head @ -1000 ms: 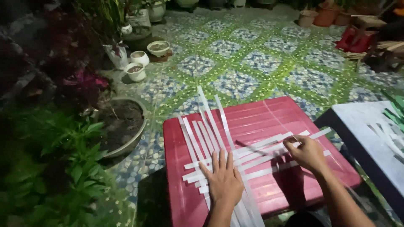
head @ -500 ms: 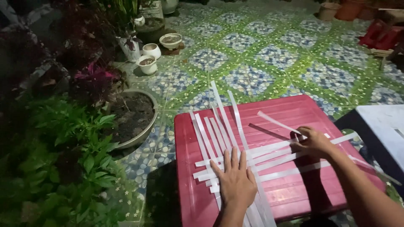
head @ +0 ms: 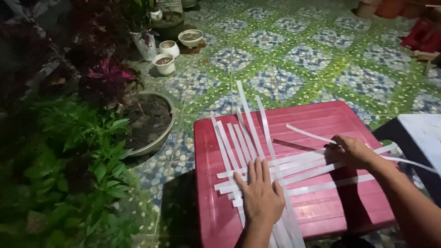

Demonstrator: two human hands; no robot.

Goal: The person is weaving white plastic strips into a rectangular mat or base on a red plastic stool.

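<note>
Work in hand: I see white strips (head: 257, 156) being woven into a flat mat on a red plastic table (head: 321, 124).
Done so far: I judge it an early stage. A set of long strips runs away from me toward 12 o'clock, and a few cross strips run toward 3 o'clock through them, so only a small patch near the middle is interlaced.
Left to do: most of each strip's length lies loose and unwoven, by my reading.
Left hand (head: 261, 195): flat on the crossing, palm down, fingers spread a little, pressing the strips onto the table.
Right hand (head: 351, 151): at 3 o'clock from the weave, fingers curled and pinching one loose strip (head: 308, 133), which rises off the table toward 10 o'clock.
Where the strips lie: on the near left half of the table, their far ends overhanging the edge at 12 o'clock.
Count, long strips: I make out about six; overlaps keep me from being sure.
Count, cross strips: about four, plus the lifted one.
Count, hands: two.
Count, tables: one red, and a pale surface (head: 422, 133) at 3 o'clock.
Count, small white pots (head: 164, 64): three at 11 o'clock, near one large soil-filled basin (head: 149, 119).
</note>
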